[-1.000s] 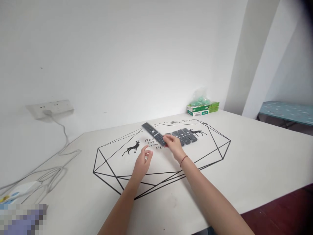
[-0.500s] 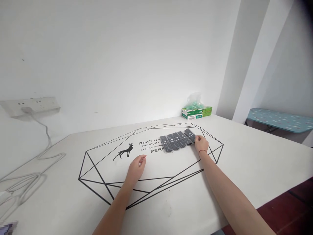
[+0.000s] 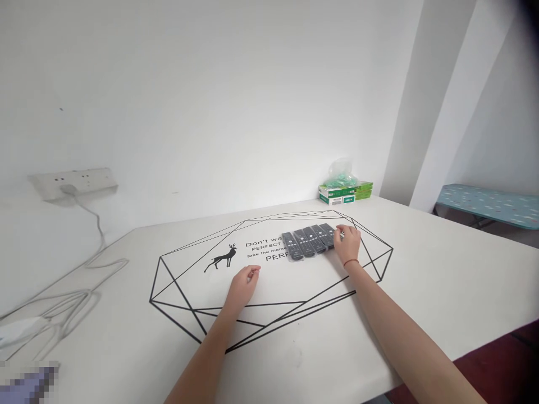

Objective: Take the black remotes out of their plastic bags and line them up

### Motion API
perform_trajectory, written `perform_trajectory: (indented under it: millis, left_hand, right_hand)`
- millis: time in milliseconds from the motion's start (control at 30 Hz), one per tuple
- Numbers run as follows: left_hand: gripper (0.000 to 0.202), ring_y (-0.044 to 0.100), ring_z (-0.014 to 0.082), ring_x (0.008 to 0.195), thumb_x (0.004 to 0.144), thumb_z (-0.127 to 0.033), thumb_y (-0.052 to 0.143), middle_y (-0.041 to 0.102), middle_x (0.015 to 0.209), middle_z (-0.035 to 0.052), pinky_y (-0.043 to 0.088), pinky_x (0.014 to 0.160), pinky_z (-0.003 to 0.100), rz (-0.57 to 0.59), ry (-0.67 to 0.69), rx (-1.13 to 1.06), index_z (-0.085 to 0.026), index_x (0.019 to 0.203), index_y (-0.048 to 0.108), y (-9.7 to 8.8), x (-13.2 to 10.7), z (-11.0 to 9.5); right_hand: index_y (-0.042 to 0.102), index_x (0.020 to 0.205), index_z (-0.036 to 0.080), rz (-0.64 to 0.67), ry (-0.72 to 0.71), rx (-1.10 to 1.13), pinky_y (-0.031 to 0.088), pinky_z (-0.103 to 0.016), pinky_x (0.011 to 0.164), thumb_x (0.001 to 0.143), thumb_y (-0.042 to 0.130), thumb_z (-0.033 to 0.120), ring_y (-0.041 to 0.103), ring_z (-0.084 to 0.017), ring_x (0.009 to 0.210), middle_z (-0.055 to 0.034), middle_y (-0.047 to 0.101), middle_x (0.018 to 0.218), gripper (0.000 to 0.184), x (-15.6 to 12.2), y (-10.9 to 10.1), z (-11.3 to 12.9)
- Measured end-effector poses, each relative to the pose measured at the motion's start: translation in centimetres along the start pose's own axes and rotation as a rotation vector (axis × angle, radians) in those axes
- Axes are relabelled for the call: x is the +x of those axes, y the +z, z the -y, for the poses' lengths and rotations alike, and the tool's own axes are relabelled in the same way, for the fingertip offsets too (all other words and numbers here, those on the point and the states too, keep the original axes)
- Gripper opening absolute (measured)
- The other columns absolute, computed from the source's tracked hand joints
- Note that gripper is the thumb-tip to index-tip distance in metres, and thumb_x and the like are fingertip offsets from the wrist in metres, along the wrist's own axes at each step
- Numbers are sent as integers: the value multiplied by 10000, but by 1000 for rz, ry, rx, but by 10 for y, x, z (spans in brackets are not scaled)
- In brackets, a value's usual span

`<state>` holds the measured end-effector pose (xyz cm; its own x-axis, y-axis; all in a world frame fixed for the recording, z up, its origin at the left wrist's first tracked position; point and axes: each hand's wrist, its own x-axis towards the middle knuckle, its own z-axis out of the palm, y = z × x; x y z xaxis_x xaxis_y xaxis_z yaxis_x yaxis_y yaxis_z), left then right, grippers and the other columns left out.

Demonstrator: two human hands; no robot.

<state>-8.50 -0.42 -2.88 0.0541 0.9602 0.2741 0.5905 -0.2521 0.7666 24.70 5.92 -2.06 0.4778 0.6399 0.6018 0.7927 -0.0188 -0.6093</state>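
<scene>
Several black remote controls (image 3: 292, 246) in clear plastic sleeves lie side by side in a slanting row on the white table. My right hand (image 3: 347, 242) is at the right end of the row, its fingers closed against the rightmost remote control (image 3: 327, 231) and covering part of it. A thin red band circles that wrist. My left hand (image 3: 245, 284) rests low over the tabletop, left of and nearer than the row. Its fingers are curled together, and nothing shows in them.
Black lines, a deer and lettering mark the white table (image 3: 442, 280). Green and white boxes (image 3: 337, 193) under a clear plastic bag (image 3: 342, 173) stand by the wall. A cable (image 3: 90, 275) runs from the wall socket (image 3: 80, 184) onto the table's left. A blue patterned table (image 3: 488, 202) stands beyond, at right.
My right hand has brought the rightmost remote control closer against the row, and it is less tilted away. My left hand keeps its curled pose. The view has shifted slightly left.
</scene>
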Motion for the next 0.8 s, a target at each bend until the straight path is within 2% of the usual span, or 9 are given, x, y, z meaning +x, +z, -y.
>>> perform_trajectory:
  millis: [100, 200, 267, 333, 400, 533, 800]
  left_hand:
    - [289, 583, 189, 840, 797, -379, 453, 661, 927, 45, 452, 806, 335, -5, 27, -13, -212, 930, 648, 0, -2, 0]
    - [280, 580, 189, 866, 804, -374, 448, 659, 961, 43, 447, 822, 332, 2, 42, -36, -216, 919, 648, 0, -4, 0]
    - [269, 579, 191, 881, 806, -362, 447, 660, 976, 44, 441, 836, 332, 13, 46, -49, -215, 912, 646, -1, -4, -1]
    - [256, 580, 194, 885, 809, -346, 443, 662, 971, 45, 436, 841, 331, 30, 56, -48, -215, 896, 645, -2, -4, -2]
    - [246, 582, 195, 879, 812, -329, 438, 664, 953, 45, 438, 834, 329, 56, 76, -44, -216, 882, 645, -3, -3, -2]
    - [235, 591, 196, 861, 811, -305, 443, 665, 932, 51, 449, 813, 323, 94, 83, -54, -215, 893, 643, -5, -3, -2]
    - [256, 581, 208, 905, 811, -279, 442, 662, 952, 56, 439, 841, 329, 135, 145, 12, -223, 938, 657, -3, -5, -5]
  right_hand:
    - [612, 980, 151, 97, -280, 133, 366, -327, 824, 848, 359, 236, 537, -221, 895, -103, 633, 943, 298, -25, -2, 37]
    - [611, 964, 191, 393, -457, 177, 384, -264, 700, 848, 384, 231, 579, -175, 751, -50, 659, 822, 257, -65, 0, 79]
    - [613, 950, 208, 561, -582, 162, 374, -249, 676, 848, 400, 224, 589, -158, 719, -30, 672, 813, 237, -93, 4, 104]
    - [605, 970, 216, 686, -630, 119, 361, -241, 650, 856, 404, 226, 598, -155, 726, -23, 677, 804, 231, -116, 10, 125]
    - [590, 1001, 202, 776, -587, 32, 343, -239, 604, 860, 407, 239, 603, -160, 724, -36, 680, 818, 233, -131, 17, 140]
    - [586, 995, 188, 824, -533, -55, 334, -252, 588, 865, 391, 230, 612, -181, 757, -67, 680, 886, 238, -139, 28, 153]
    - [592, 1030, 200, 886, -578, 39, 345, -253, 607, 867, 410, 270, 593, -170, 776, -53, 662, 919, 255, -135, 24, 142]
